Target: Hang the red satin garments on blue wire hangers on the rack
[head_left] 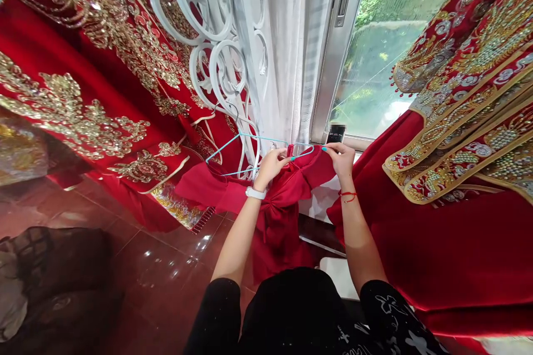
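Note:
A red dress (281, 238) with a big bow at its front hangs before me on a light blue clothes hanger (262, 137). The hanger's left end lies inside the dress's left shoulder part, and its right end loop shows above the fabric. My left hand (272, 166), with a white watch on the wrist, is closed on the dress near a narrow red strap by that right end. At the right edge of the neckline, my right hand (342, 160) pinches the red cloth between thumb and finger. Part of the hanger is hidden behind my left hand and the cloth.
A white scrollwork metal stand (220, 55) rises behind the hanger. Red gowns with gold beading (95, 116) hang at left, and an embroidered red gown (466, 122) at right. A phone (335, 134) stands by the window (370, 66). Dark sheer fabric (62, 288) lies lower left.

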Action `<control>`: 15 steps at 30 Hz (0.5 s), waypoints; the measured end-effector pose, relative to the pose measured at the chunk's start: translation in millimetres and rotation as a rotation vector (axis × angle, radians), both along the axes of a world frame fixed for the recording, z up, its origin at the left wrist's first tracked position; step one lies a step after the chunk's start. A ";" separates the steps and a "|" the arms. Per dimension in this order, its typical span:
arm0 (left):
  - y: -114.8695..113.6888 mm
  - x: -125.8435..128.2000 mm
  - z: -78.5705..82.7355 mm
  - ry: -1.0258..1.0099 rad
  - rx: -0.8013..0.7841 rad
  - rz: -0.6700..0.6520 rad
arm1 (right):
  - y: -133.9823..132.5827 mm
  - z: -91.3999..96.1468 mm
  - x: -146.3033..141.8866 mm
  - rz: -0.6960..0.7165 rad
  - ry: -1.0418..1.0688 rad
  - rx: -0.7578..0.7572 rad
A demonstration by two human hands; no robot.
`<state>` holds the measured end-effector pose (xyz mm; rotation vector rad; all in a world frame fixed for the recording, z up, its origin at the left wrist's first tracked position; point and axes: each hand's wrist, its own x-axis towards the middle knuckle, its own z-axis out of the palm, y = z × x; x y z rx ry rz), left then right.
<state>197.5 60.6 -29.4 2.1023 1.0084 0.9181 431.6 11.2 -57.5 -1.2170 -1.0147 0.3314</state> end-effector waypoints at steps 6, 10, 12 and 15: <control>-6.1 3.7 2.5 -0.011 0.007 0.008 | 10.6 43.9 -20.2 0.000 -0.193 0.078; -10.2 9.4 5.5 0.000 0.036 0.041 | 5.2 63.3 -43.4 0.118 -0.408 0.132; -11.3 12.0 6.8 0.018 0.054 0.032 | 6.0 68.2 -55.2 0.113 -0.424 0.164; -10.5 13.9 7.8 0.054 0.081 0.076 | 11.4 70.2 -69.6 0.114 -0.418 0.184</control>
